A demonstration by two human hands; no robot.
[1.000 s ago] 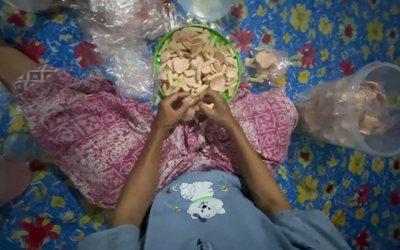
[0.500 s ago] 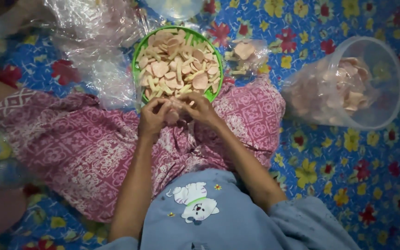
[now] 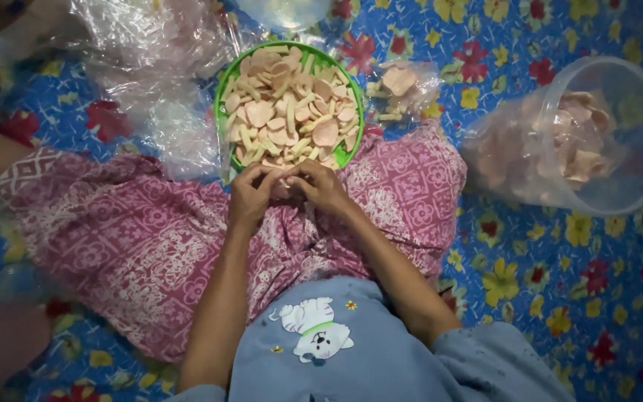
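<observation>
at the far left, loose clear plastic bags (image 3: 150, 67) lie crumpled on the blue flowered floor mat (image 3: 560, 298), well apart from the hands. the person sits with a pink patterned cloth (image 3: 113, 238) over the lap.

next comes the left hand (image 3: 251, 197), its fingers curled in toward the middle and pinched together on something small. it looks like a bit of clear plastic or a small snack packet, but it is mostly hidden between the two hands and i cannot tell which. the right hand (image 3: 321, 186) meets it fingertip to fingertip, its fingers likewise closed on the same small thing, over the lap and just below the rim of the green bowl (image 3: 355, 112).

the bowl is heaped with pale pink crackers (image 3: 288, 112), round slices and sticks mixed. just to its right a small filled packet (image 3: 400, 85) lies on the mat, and further right a big clear tub (image 3: 604, 134) holds more crackers in plastic.

to handle the thing well, i judge both hands should keep a light, even pinch close to the edge, working low over the lap so nothing spills, and not squeezing hard, since crackers like these would likely snap.
</observation>
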